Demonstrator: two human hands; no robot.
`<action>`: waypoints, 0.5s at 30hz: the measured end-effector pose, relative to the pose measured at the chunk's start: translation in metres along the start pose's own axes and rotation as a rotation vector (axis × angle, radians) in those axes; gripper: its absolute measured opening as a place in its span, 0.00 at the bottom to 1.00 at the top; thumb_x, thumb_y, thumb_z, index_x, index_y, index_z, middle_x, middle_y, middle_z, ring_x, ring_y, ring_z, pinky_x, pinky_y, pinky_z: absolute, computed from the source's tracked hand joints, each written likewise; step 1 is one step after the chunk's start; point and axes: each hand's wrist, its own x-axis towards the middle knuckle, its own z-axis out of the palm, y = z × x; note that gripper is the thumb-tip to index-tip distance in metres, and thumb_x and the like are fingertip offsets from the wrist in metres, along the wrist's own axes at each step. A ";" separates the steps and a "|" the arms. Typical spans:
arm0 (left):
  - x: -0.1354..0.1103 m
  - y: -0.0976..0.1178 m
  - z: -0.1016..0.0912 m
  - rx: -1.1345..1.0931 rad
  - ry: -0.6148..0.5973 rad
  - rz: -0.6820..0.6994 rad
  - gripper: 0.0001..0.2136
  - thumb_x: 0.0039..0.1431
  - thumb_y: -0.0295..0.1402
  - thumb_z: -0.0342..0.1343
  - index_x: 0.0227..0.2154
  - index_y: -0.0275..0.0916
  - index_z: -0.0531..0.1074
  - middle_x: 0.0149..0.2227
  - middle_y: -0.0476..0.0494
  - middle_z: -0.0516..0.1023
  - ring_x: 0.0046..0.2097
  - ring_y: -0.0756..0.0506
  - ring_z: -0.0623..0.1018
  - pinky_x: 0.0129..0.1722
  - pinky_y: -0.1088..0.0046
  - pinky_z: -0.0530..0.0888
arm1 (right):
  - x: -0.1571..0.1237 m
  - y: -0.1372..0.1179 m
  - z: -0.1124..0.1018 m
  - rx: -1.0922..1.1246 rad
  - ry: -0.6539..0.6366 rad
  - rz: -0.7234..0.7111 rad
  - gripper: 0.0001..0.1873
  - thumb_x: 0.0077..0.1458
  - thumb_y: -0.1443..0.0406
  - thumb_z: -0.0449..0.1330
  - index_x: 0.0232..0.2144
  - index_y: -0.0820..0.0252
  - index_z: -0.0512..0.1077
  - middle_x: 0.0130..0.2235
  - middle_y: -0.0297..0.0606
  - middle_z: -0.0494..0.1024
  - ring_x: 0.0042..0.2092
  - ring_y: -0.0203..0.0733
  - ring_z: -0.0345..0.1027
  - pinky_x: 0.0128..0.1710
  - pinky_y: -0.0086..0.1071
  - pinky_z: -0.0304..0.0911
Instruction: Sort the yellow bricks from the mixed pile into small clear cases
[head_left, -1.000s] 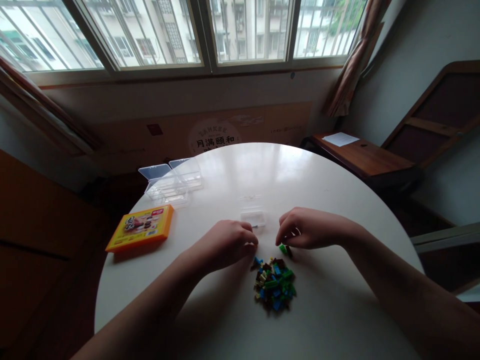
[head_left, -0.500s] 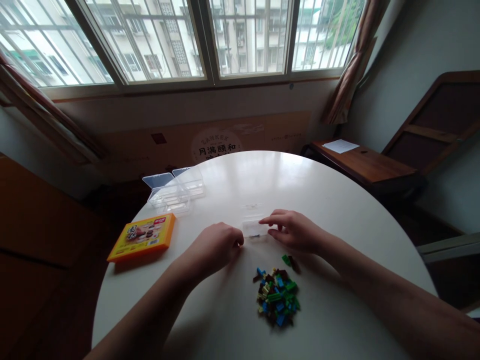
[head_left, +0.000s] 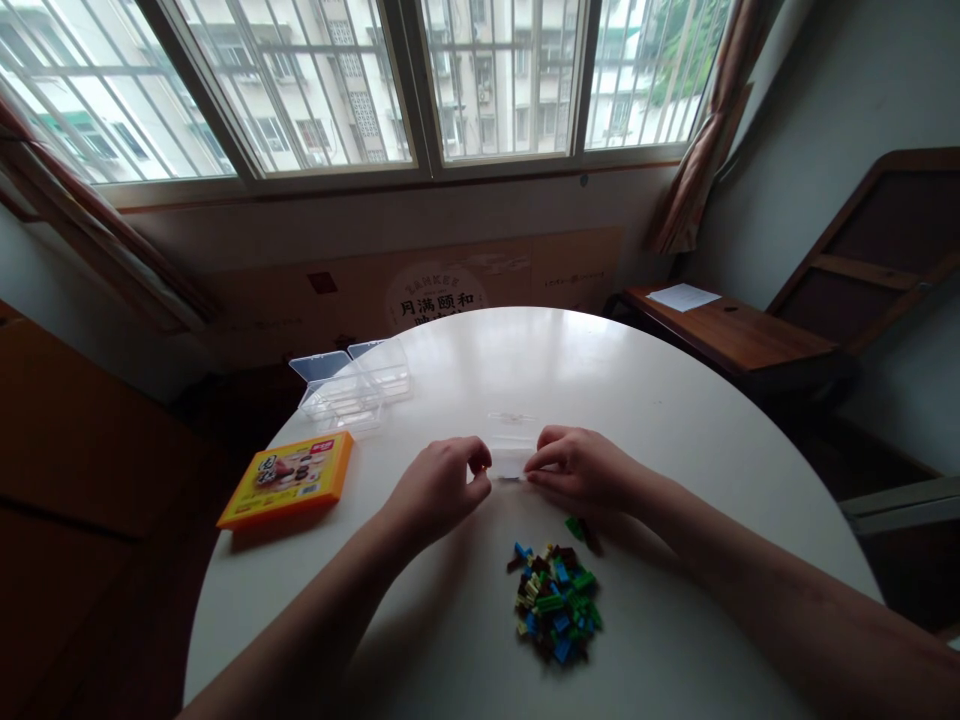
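Grip, left hand (head_left: 439, 490): fingers curled, thumb and forefinger slightly parted, any hold unclear; grip, right hand (head_left: 581, 465): fingers bunched, any hold likewise unclear. Small clear box (head_left: 511, 462): on white worktop (head_left: 637, 390), between both hands; pile of coloured bricks (head_left: 552, 603), toward the near side; orange-yellow case (head_left: 289, 478), on the left.

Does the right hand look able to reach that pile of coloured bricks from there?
Probably yes: the pile lies uncovered on the table, near the right hand, with only a couple of loose bricks between them.
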 end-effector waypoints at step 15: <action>0.007 0.004 0.021 -0.212 0.000 -0.063 0.07 0.49 0.30 0.56 0.30 0.39 0.78 0.28 0.48 0.75 0.32 0.48 0.73 0.33 0.72 0.69 | -0.007 -0.002 -0.012 -0.024 -0.180 -0.175 0.09 0.57 0.63 0.62 0.37 0.55 0.82 0.32 0.37 0.79 0.31 0.35 0.69 0.32 0.30 0.60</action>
